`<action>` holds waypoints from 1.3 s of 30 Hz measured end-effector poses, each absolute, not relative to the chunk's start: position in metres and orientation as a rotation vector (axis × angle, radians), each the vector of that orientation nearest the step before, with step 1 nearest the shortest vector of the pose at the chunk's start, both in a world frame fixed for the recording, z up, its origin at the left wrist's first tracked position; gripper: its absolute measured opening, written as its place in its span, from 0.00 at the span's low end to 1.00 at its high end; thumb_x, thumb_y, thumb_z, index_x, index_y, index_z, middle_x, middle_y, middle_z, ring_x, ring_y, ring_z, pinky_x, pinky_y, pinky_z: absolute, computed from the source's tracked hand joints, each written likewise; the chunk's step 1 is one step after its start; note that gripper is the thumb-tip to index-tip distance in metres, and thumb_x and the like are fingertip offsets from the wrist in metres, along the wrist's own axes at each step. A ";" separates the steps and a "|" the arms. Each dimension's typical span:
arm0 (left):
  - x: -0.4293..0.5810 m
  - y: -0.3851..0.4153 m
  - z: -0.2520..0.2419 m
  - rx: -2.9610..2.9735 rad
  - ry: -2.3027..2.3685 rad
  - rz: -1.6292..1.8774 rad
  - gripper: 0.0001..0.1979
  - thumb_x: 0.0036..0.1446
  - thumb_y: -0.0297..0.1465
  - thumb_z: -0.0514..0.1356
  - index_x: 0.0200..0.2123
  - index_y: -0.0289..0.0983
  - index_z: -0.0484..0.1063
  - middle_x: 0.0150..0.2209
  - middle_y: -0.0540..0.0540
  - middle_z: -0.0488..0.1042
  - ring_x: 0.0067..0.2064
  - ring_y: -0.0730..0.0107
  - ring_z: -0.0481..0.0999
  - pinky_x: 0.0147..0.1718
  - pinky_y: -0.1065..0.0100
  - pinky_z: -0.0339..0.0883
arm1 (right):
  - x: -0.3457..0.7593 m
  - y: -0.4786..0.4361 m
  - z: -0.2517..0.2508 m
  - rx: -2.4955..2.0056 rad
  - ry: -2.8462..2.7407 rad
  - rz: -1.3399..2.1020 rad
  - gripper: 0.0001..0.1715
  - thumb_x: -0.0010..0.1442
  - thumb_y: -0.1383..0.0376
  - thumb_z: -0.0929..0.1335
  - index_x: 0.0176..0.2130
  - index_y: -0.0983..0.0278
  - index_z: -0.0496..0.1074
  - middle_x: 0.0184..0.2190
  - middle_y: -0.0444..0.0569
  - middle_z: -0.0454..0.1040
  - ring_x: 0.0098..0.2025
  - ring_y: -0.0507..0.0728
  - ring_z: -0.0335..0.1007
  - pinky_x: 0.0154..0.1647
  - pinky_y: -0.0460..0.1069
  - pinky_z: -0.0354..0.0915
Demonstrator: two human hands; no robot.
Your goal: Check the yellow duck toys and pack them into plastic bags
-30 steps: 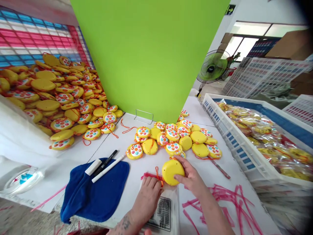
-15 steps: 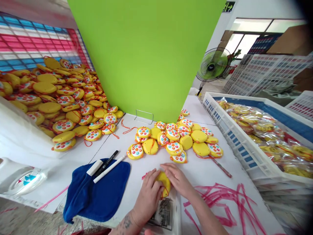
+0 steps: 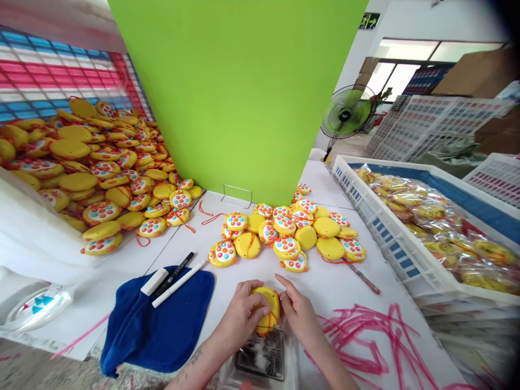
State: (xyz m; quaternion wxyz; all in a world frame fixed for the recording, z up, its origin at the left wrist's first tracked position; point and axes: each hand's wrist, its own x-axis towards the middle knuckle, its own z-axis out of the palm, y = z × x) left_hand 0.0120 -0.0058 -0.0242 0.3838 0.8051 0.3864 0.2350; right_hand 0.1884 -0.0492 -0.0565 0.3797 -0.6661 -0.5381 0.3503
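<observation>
My left hand (image 3: pixel 240 314) and my right hand (image 3: pixel 298 310) both grip one round yellow toy (image 3: pixel 268 310) with an orange cord, held on edge at the mouth of a clear plastic bag (image 3: pixel 260 360) that lies flat on the white table (image 3: pixel 337 279). The left fingers curl over the toy's left side; the right fingers press its right side. Just beyond my hands lies a small heap of yellow toys (image 3: pixel 289 234) with coloured buttons.
A big pile of the same toys (image 3: pixel 101 168) fills the left. A blue cloth (image 3: pixel 162 317) carries two pens and an eraser. A white crate (image 3: pixel 390 238) at the right holds bagged toys. Red ties (image 3: pixel 365 330) lie scattered. Green board (image 3: pixel 244 92) stands behind; a fan (image 3: pixel 345 114) beyond.
The yellow toy went from lying flat under my right hand to standing on edge between both hands, drawn nearer to me over the bag's mouth.
</observation>
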 end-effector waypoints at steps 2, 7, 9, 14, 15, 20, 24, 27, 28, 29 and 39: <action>0.015 -0.007 -0.019 2.082 1.017 0.586 0.08 0.61 0.26 0.55 0.34 0.38 0.73 0.40 0.42 0.76 0.45 0.59 0.73 0.49 0.57 0.65 | 0.181 -0.049 -0.052 -1.624 -1.244 0.900 0.26 0.64 0.57 0.60 0.59 0.61 0.65 0.27 0.44 0.75 0.28 0.56 0.70 0.32 0.48 0.65; 0.017 -0.016 -0.023 2.121 1.126 0.634 0.08 0.62 0.29 0.53 0.37 0.39 0.73 0.34 0.44 0.77 0.39 0.58 0.73 0.44 0.55 0.64 | 0.168 -0.052 -0.040 -1.440 -0.974 0.980 0.28 0.63 0.52 0.63 0.57 0.63 0.65 0.28 0.44 0.74 0.27 0.55 0.70 0.30 0.48 0.68; 0.010 -0.016 -0.026 2.012 1.175 0.812 0.09 0.62 0.33 0.56 0.44 0.39 0.71 0.44 0.41 0.75 0.47 0.56 0.71 0.48 0.54 0.63 | 0.166 -0.054 -0.037 -1.392 -0.914 1.000 0.27 0.63 0.52 0.64 0.57 0.62 0.64 0.29 0.45 0.75 0.28 0.55 0.72 0.31 0.49 0.69; -0.003 -0.010 -0.036 1.386 1.167 0.886 0.22 0.60 0.41 0.57 0.54 0.37 0.62 0.50 0.38 0.71 0.46 0.59 0.73 0.40 0.61 0.69 | 0.165 -0.060 -0.037 -1.363 -0.896 1.008 0.26 0.65 0.52 0.62 0.57 0.62 0.63 0.28 0.47 0.77 0.29 0.58 0.74 0.32 0.51 0.71; -0.003 -0.009 -0.039 1.272 1.097 0.841 0.22 0.58 0.43 0.58 0.50 0.36 0.64 0.45 0.40 0.74 0.41 0.61 0.74 0.36 0.64 0.69 | 0.166 -0.060 -0.038 -1.382 -0.918 0.994 0.25 0.66 0.53 0.61 0.57 0.62 0.63 0.27 0.47 0.77 0.29 0.58 0.74 0.32 0.51 0.72; 0.006 -0.011 -0.047 0.909 0.920 0.792 0.18 0.50 0.44 0.66 0.30 0.37 0.65 0.29 0.50 0.76 0.26 0.73 0.71 0.27 0.73 0.63 | 0.177 -0.055 -0.040 -1.501 -1.332 0.449 0.18 0.66 0.62 0.62 0.55 0.60 0.67 0.45 0.53 0.76 0.46 0.61 0.71 0.48 0.58 0.68; 0.013 -0.016 -0.044 0.881 0.870 0.803 0.14 0.50 0.40 0.66 0.33 0.38 0.68 0.28 0.50 0.77 0.29 0.69 0.75 0.31 0.70 0.66 | 0.173 -0.050 -0.030 -1.401 -1.771 0.088 0.21 0.64 0.71 0.64 0.55 0.58 0.68 0.42 0.49 0.77 0.45 0.61 0.67 0.47 0.57 0.66; 0.014 -0.018 -0.038 1.122 0.913 0.819 0.09 0.55 0.36 0.61 0.37 0.37 0.72 0.32 0.47 0.79 0.35 0.65 0.76 0.37 0.68 0.67 | 0.161 -0.046 -0.020 -1.362 -1.950 0.045 0.27 0.64 0.74 0.64 0.60 0.60 0.61 0.39 0.49 0.77 0.41 0.60 0.67 0.42 0.55 0.67; 0.014 -0.018 -0.036 1.241 0.951 0.818 0.08 0.56 0.34 0.59 0.38 0.37 0.73 0.34 0.46 0.80 0.36 0.65 0.76 0.38 0.68 0.67 | 0.158 -0.045 -0.018 -1.356 -1.993 0.033 0.28 0.64 0.74 0.63 0.61 0.61 0.60 0.38 0.49 0.77 0.40 0.60 0.67 0.41 0.55 0.67; 0.014 -0.018 -0.033 1.358 0.990 0.814 0.08 0.57 0.32 0.58 0.38 0.36 0.74 0.35 0.46 0.80 0.36 0.64 0.75 0.38 0.69 0.66 | 0.154 -0.043 -0.016 -1.348 -2.033 0.015 0.28 0.64 0.75 0.63 0.62 0.62 0.59 0.38 0.49 0.77 0.38 0.60 0.67 0.40 0.55 0.66; 0.012 -0.013 -0.038 1.480 1.102 0.709 0.11 0.57 0.33 0.57 0.39 0.39 0.78 0.35 0.46 0.81 0.37 0.62 0.77 0.36 0.69 0.66 | 0.200 -0.024 -0.048 -1.742 -1.622 0.148 0.15 0.61 0.68 0.61 0.47 0.62 0.69 0.38 0.50 0.75 0.38 0.57 0.70 0.39 0.51 0.69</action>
